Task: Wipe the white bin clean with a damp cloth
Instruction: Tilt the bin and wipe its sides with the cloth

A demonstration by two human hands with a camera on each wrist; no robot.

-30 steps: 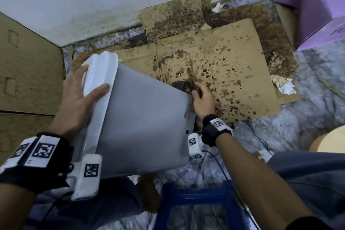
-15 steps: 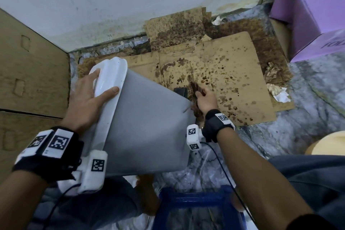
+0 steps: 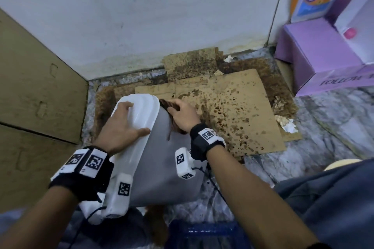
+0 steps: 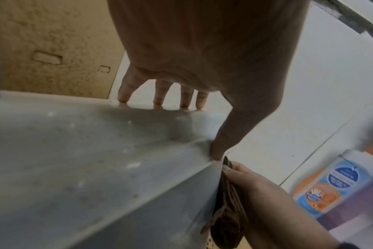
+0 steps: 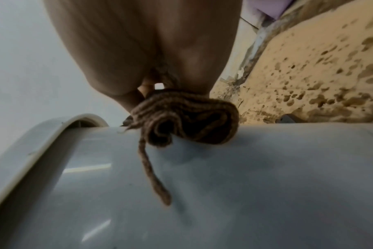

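The white bin (image 3: 162, 168) lies tilted toward me on the floor, its white lid (image 3: 141, 111) at the far upper end. My left hand (image 3: 123, 125) rests spread on the lid, fingertips (image 4: 158, 101) pressing its top and the thumb at its near edge. My right hand (image 3: 184, 115) grips a bunched brown cloth (image 3: 166, 104) and holds it against the bin's grey side just below the lid. In the right wrist view the cloth (image 5: 187, 118) sits folded on the bin wall (image 5: 224, 185) with a loose strand trailing down. The left wrist view shows the cloth (image 4: 228, 210) beside the lid edge.
Stained brown cardboard (image 3: 232, 111) covers the floor beyond the bin, against a white wall. A large cardboard box (image 3: 36, 91) stands at the left, purple boxes (image 3: 315, 60) at the right. Crumpled paper (image 3: 285, 123) lies on the marble floor. A blue stool (image 3: 202, 234) is under me.
My right hand has carried the cloth from the bin's base end along its side to just under the lid. The left hand stays on the lid.
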